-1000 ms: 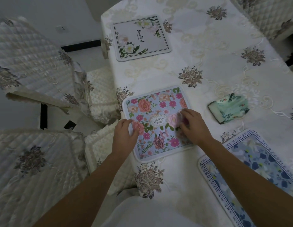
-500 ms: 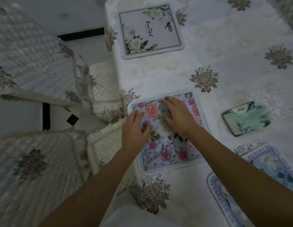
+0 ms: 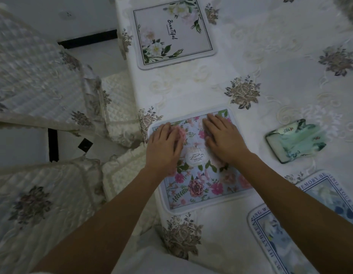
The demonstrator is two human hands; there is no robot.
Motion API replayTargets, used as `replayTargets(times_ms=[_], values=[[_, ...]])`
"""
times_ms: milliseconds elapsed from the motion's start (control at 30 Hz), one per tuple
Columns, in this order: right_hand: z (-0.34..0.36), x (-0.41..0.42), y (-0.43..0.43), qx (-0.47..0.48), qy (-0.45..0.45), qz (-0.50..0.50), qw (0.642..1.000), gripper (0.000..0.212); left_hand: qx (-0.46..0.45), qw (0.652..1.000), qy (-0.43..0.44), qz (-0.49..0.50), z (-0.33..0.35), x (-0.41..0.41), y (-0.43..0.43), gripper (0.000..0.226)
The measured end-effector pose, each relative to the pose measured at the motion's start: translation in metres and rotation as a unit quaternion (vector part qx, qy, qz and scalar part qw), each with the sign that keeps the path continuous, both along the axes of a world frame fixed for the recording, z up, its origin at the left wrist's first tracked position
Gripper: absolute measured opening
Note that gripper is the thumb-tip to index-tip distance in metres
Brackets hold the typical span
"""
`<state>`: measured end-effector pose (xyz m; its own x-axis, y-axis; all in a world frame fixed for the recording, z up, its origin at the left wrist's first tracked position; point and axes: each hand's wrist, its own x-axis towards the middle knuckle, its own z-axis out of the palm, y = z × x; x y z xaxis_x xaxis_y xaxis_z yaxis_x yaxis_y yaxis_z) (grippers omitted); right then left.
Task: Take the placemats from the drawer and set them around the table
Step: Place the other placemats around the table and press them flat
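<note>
Left hand [image 3: 163, 147] and right hand [image 3: 224, 139] are pressing flat on the floral mat [image 3: 201, 186], fingers straight. Each grip is released and holding nothing. Over the last second they've been sliding from mid-mat toward its far edge, smoothing it down. The mat is lying at the table [image 3: 270, 62] edge, between the white mat [image 3: 173, 34] and the blue mat [image 3: 302, 224], apart from both. I'm reading this placement as finishing, with three mats down. The other sides are out of view.
</note>
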<state>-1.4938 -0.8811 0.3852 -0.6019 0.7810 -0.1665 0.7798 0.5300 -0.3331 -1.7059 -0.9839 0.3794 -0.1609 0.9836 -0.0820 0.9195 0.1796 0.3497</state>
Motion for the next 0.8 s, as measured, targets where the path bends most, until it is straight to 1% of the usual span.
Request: replayTargets(times_ms=[100, 167, 233, 333, 433, 600, 800], values=[[0.001, 0.012, 0.001, 0.016, -0.014, -0.018, 1.0, 0.055, -0.013, 1.0, 0.0, 0.006, -0.001, -0.016, -0.01, 0.056], [0.0, 0.009, 0.001, -0.002, -0.008, -0.023, 1.0, 0.054, -0.023, 1.0, 0.008, 0.005, -0.001, -0.018, -0.012, 0.059], [0.001, -0.003, 0.0, -0.019, 0.006, -0.003, 1.0, 0.054, -0.034, 0.999, 0.013, 0.007, 0.002, -0.011, -0.006, 0.06], [0.001, -0.026, -0.004, -0.034, 0.019, 0.055, 0.998, 0.059, -0.027, 0.999, -0.008, -0.015, 0.003, 0.009, 0.012, 0.057], [-0.001, -0.033, -0.004, -0.031, 0.02, 0.077, 0.996, 0.061, -0.026, 0.999, -0.028, -0.017, 0.001, 0.018, 0.021, 0.055], [-0.006, -0.003, 0.013, -0.013, -0.003, 0.019, 1.0, 0.054, -0.016, 1.0, -0.01, -0.013, -0.001, -0.001, 0.005, 0.051], [-0.003, 0.016, 0.024, -0.003, -0.015, -0.007, 1.0, 0.057, -0.043, 0.999, -0.001, 0.019, 0.001, -0.026, -0.01, 0.056]])
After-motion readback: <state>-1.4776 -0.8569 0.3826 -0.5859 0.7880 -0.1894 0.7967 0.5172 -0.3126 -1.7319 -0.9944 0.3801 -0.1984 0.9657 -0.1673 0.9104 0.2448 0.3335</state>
